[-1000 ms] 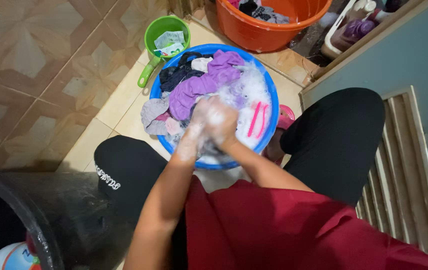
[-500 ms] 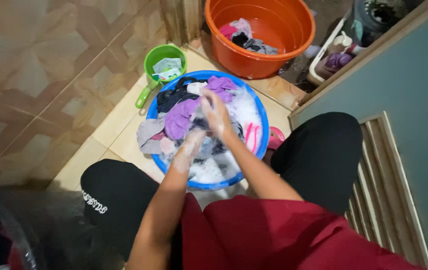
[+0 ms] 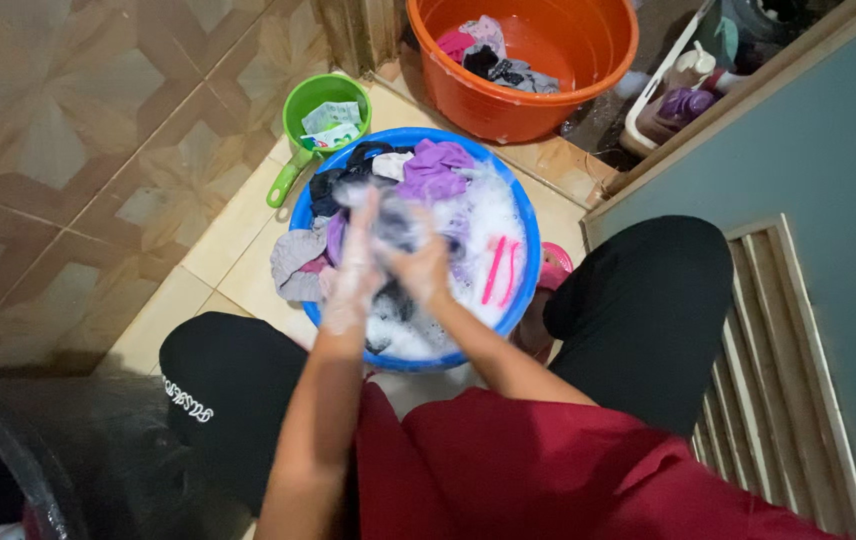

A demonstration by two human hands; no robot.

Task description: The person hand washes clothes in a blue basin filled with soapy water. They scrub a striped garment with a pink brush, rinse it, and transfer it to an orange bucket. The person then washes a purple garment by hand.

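Kneeling over a blue basin (image 3: 518, 215) of suds, the person clamps both hands together on a soapy dark garment (image 3: 395, 228): left hand (image 3: 353, 275) and right hand (image 3: 426, 268) grip it above the wash. Purple cloth (image 3: 433, 168) lies at the far rim. Beyond stand a green dipper (image 3: 310, 105) and an orange tub (image 3: 568, 45) with clothes.

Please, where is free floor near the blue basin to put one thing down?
Bare tiles lie left of the blue basin and green scoop. Crowded: between basin and orange tub; both soapy hands fill the basin's middle.
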